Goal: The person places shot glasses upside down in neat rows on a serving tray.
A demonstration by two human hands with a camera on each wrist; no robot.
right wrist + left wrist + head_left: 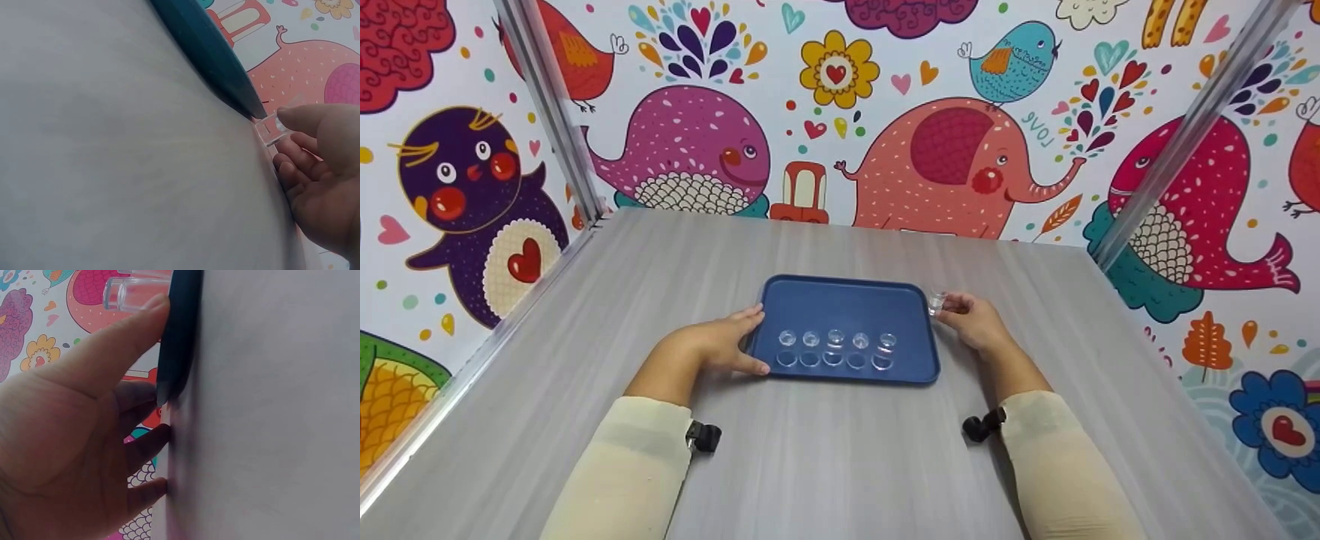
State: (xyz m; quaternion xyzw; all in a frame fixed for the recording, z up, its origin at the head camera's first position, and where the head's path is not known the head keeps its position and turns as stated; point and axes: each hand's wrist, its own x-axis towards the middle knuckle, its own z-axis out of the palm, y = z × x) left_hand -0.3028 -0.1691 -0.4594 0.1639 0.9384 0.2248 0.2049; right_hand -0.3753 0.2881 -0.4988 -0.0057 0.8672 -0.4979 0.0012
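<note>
A dark blue tray (844, 304) lies on the table, with several small clear cups (835, 337) in a row along its near half. My left hand (720, 341) is at the tray's left end, fingers spread along that side and thumb by the near left corner. In the left wrist view the thumb tip touches the tray rim (179, 337), close to a clear cup (138, 293). Just off the tray's right edge, my right hand (975, 321) pinches another small clear cup (936, 301). The right wrist view shows that cup (270, 130) low by the tabletop, between thumb and fingers.
The grey wood-grain table (825, 450) extends around the tray on all sides. Printed cartoon walls (810, 135) stand behind and beside it, with metal posts (551, 105) at the back corners. Small black devices (705, 436) are strapped at both sleeve cuffs.
</note>
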